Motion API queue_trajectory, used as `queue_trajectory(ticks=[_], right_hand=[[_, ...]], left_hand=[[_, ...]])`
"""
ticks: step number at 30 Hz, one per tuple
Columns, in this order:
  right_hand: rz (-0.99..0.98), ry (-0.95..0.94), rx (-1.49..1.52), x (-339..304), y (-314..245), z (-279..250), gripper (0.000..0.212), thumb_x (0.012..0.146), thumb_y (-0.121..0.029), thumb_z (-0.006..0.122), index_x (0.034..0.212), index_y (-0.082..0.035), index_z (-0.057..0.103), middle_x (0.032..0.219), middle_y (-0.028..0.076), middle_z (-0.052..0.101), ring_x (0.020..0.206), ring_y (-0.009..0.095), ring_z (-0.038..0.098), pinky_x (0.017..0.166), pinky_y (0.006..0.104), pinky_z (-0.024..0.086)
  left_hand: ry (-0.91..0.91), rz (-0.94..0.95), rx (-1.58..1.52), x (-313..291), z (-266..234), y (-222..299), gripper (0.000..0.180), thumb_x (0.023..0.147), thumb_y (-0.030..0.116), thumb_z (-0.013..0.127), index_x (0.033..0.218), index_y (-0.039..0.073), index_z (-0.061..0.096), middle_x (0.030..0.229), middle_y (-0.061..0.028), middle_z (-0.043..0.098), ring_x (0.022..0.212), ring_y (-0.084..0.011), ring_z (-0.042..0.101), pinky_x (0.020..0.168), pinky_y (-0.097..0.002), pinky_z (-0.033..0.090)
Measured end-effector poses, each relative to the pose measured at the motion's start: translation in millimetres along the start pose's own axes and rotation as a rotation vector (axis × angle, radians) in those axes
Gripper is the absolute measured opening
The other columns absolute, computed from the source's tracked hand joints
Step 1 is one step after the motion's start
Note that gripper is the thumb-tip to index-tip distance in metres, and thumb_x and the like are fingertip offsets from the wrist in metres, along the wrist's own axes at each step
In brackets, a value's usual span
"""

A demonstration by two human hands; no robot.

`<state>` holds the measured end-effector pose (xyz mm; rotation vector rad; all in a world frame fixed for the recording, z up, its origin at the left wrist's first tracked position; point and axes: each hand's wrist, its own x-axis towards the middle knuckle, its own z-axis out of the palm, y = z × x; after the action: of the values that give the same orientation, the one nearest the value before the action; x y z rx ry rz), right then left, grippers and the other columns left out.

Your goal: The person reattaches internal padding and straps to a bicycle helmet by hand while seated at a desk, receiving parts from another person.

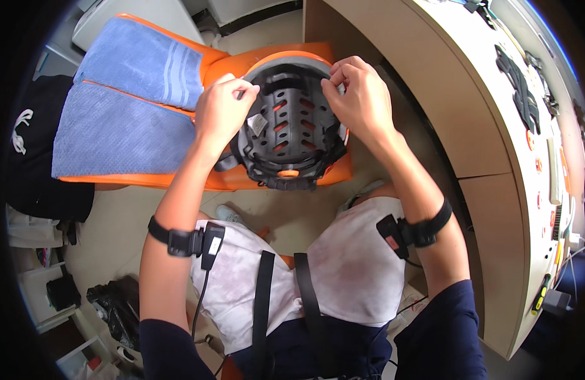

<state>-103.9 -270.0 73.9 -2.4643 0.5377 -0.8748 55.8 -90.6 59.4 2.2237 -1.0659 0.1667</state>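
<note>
An orange helmet (289,126) rests upside down in front of me, its black inner shell with slots, padding and a small white label facing up. On its left rim, my left hand (226,109) is closed in a pinch, with something dark showing between thumb and fingers. At the right rim my right hand (361,95) pinches too, and its fingers hide whatever is in them. A dark band (286,83) spans the inside of the far rim between both hands; I cannot tell whether they hold its ends. Under the helmet is an orange padded seat (242,62).
Two blue towels (131,136) cover the seat's left part. Along the right runs a curved wooden desk (432,82) bearing black gloves (519,85), a yellow-black screwdriver (540,295) and cables. A black cloth (45,164) lies far left, a black plastic bag (118,307) at lower left.
</note>
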Motion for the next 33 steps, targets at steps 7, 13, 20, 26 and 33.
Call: queue_trajectory(ticks=[7, 13, 20, 26, 33], right_hand=[[-0.096, 0.226, 0.395, -42.7, -21.8, -72.8, 0.012, 0.085, -0.005, 0.07, 0.089, -0.001, 0.06, 0.083, 0.009, 0.061, 0.059, 0.013, 0.054, 0.055, 0.026, 0.046], [0.151, -0.101, 0.21, -161.8, -12.0, -140.1, 0.013, 0.092, -0.011, 0.063, 0.097, -0.003, 0.054, 0.073, 0.011, 0.067, 0.058, 0.025, 0.065, 0.052, 0.0347, 0.05], [0.227, -0.234, 0.021, -255.4, -25.5, -230.4, 0.014, 0.096, -0.018, 0.059, 0.099, -0.006, 0.052, 0.064, 0.011, 0.064, 0.054, 0.032, 0.062, 0.049, 0.0365, 0.049], [0.572, 0.017, 0.449, -254.9, -40.1, -275.6, 0.014, 0.093, -0.014, 0.067, 0.09, -0.002, 0.061, 0.064, 0.003, 0.062, 0.056, 0.006, 0.054, 0.052, 0.0245, 0.043], [0.713, 0.314, 0.751, -228.2, -28.5, -357.1, 0.011, 0.094, -0.009, 0.062, 0.099, 0.001, 0.061, 0.077, 0.004, 0.063, 0.055, 0.007, 0.058, 0.046, 0.0205, 0.047]], left_hand=[[0.304, 0.483, -0.356, -36.2, -47.4, 58.0, 0.009, 0.08, -0.005, 0.071, 0.082, -0.002, 0.063, 0.072, -0.0083, 0.056, 0.062, -0.0167, 0.049, 0.053, -0.0293, 0.039], [-0.075, 0.236, -0.62, -149.4, -50.9, 66.5, 0.011, 0.078, 0.007, 0.065, 0.081, 0.001, 0.056, 0.084, -0.0131, 0.06, 0.077, -0.025, 0.057, 0.074, -0.0343, 0.048], [-0.422, -0.138, -0.983, -254.4, -34.1, 9.2, 0.021, 0.089, 0.015, 0.069, 0.093, 0.003, 0.052, 0.081, -0.0062, 0.063, 0.071, -0.0104, 0.058, 0.068, -0.0225, 0.046], [-0.547, -0.282, -0.956, -229.0, -61.5, 70.3, 0.013, 0.092, 0.008, 0.065, 0.096, 0.002, 0.055, 0.079, -0.0012, 0.061, 0.067, -0.0044, 0.055, 0.06, -0.0163, 0.042], [-0.38, -0.124, -0.886, -123.0, -79.2, 217.8, 0.011, 0.096, 0.014, 0.061, 0.097, 0.004, 0.057, 0.08, 0.0012, 0.057, 0.061, -0.0018, 0.049, 0.043, -0.0171, 0.038]])
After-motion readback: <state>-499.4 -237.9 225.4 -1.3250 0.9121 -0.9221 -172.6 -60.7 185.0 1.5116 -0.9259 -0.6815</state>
